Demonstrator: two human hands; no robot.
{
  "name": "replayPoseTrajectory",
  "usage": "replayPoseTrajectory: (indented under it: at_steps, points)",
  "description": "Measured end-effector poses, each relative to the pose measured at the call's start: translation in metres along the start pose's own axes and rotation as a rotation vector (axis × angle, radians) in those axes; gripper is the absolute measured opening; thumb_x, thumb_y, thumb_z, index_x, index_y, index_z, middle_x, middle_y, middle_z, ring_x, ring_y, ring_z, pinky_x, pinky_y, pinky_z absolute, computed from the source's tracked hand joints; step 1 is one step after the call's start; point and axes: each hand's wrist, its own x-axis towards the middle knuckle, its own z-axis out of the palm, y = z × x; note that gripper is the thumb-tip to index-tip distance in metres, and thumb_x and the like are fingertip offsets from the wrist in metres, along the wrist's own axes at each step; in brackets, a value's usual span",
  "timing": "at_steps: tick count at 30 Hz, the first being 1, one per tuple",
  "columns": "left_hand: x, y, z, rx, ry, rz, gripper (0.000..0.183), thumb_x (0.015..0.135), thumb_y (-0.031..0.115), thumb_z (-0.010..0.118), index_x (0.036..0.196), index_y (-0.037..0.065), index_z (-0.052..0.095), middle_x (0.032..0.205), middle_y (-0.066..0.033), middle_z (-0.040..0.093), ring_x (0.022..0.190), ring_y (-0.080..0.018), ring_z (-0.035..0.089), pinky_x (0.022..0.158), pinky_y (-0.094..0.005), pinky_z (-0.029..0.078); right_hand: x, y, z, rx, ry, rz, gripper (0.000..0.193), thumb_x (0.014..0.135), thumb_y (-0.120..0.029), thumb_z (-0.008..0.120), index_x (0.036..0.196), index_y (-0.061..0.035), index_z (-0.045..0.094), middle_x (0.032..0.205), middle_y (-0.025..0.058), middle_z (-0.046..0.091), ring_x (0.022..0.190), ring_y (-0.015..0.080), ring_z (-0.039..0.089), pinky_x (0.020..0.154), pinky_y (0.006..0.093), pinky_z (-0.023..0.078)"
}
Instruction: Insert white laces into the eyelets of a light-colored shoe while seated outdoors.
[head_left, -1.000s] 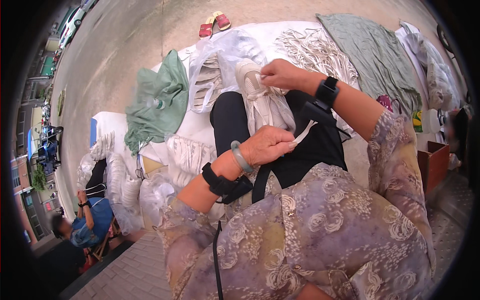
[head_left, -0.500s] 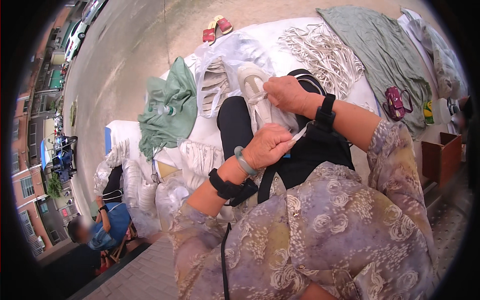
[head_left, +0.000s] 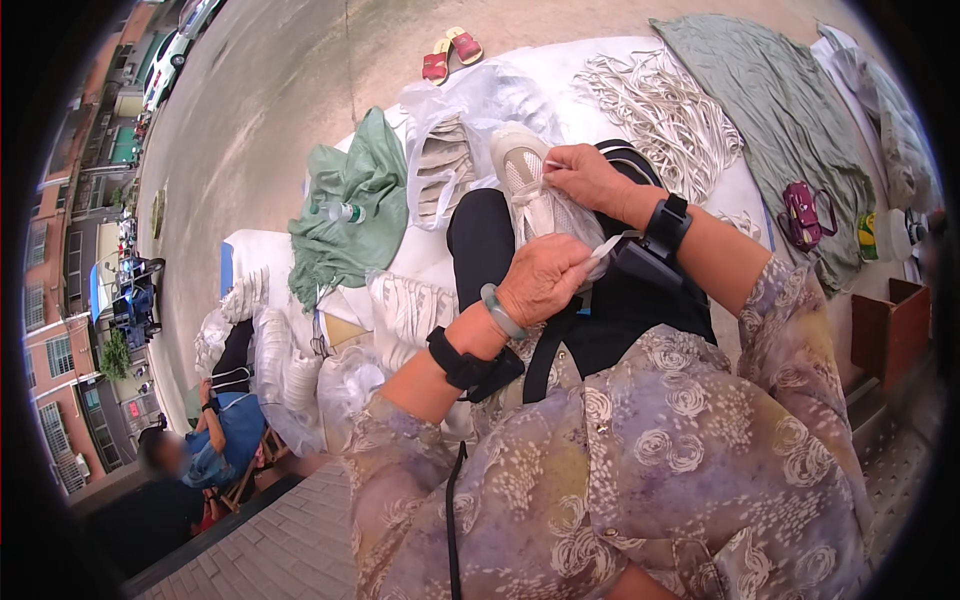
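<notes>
A white and beige mesh sneaker [head_left: 523, 165] rests on my lap, its toe pointing away from me. My right hand [head_left: 592, 183] is at the sneaker's lacing, thumb and forefinger closed on a bit of white lace beside the tongue. Nearer to me, my left hand [head_left: 545, 278] pinches a flat white shoelace [head_left: 612, 242] between thumb and forefinger. That lace stretches toward my right wrist. The palms and lower fingers of both hands are hidden.
A heap of loose white laces [head_left: 665, 120] lies at the far right. Several shoe parts in a clear plastic bag [head_left: 437, 165] sit left of the sneaker. A green cloth [head_left: 350, 205] holds a bottle [head_left: 345, 212]. Another person [head_left: 225, 440] sits at far left.
The whole view has shifted slightly, so the scene sits a little farther right. My right fingers now show a short bit of lace at the sneaker; my left hand keeps its pinch.
</notes>
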Motion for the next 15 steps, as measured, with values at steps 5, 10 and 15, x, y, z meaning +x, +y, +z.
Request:
replayPoseTrajectory:
  at_steps: [5,10,15]
  points:
    - [0.0,0.005,-0.003,-0.043,0.003,-0.093,0.008,0.081,0.01,0.053,0.078,0.004,0.058,0.07,-0.0139,0.054,0.066,-0.0316,0.054,0.06,-0.037,0.044,0.005,-0.013,-0.018,0.211,-0.263,0.415,0.014,0.081,-0.015,0.057,0.069,-0.0069,0.055,0.058,-0.0011,0.044,0.044,0.0069,0.034,0.04,0.0249,0.026]
    - [0.01,0.01,-0.007,-0.137,0.004,-0.203,0.014,0.086,0.013,0.05,0.079,0.002,0.056,0.069,-0.0103,0.057,0.06,-0.0248,0.057,0.058,-0.0309,0.046,0.016,-0.02,-0.03,0.315,-0.322,0.685,0.019,0.078,-0.02,0.057,0.064,-0.007,0.053,0.053,-0.0007,0.041,0.04,0.0073,0.032,0.037,0.0238,0.023]
    - [0.016,0.013,-0.01,-0.748,-0.212,-0.431,0.027,0.094,0.024,0.045,0.082,0.003,0.056,0.074,-0.0011,0.057,0.063,-0.009,0.058,0.057,-0.021,0.045,0.013,-0.015,-0.025,0.189,-0.343,0.532,0.018,0.072,-0.021,0.058,0.062,-0.0064,0.056,0.055,0.0007,0.048,0.043,0.0076,0.037,0.038,0.0235,0.027]
